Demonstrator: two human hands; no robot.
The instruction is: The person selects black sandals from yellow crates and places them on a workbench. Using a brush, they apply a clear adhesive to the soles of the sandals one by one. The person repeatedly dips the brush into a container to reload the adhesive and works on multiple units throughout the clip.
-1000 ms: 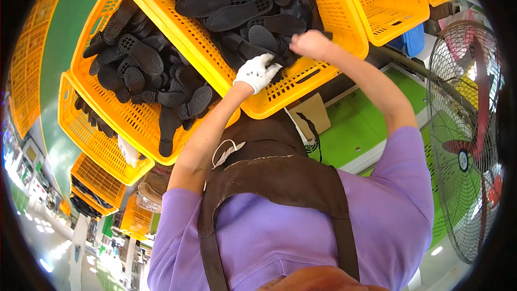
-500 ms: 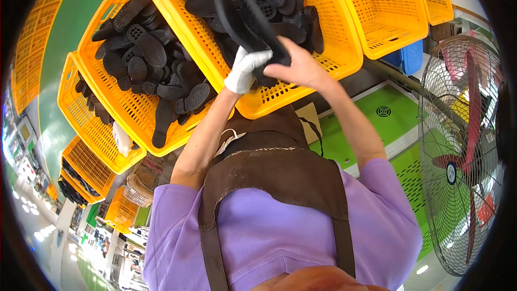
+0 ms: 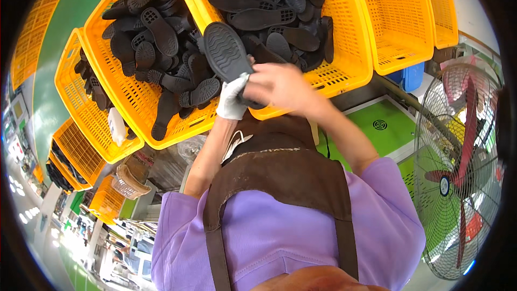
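Note:
A black shoe sole (image 3: 226, 52), its wavy tread facing up, is gripped near its narrow end by my left hand (image 3: 233, 99), which wears a white glove. Close against that same end is my bare right hand (image 3: 283, 87), its fingers smeared by motion. Whether those fingers grip the sole or only brush it, I cannot make out. Beneath and beyond the hands stands a yellow basket (image 3: 362, 48) piled with black soles (image 3: 262, 19). Another yellow basket (image 3: 119, 112) to its left also holds many black soles (image 3: 160, 31).
Two more yellow baskets (image 3: 396, 19) stand at the far right. At the left is a smaller yellow basket (image 3: 72, 96) with soles and a white item (image 3: 116, 126). A large caged fan (image 3: 458, 178) rises on the right beside a green surface (image 3: 379, 129).
The sole has turned from edge-on to tread-up and come lower and left. My right hand has shifted its hold and now blurs at the narrow end. The view has moved slightly.

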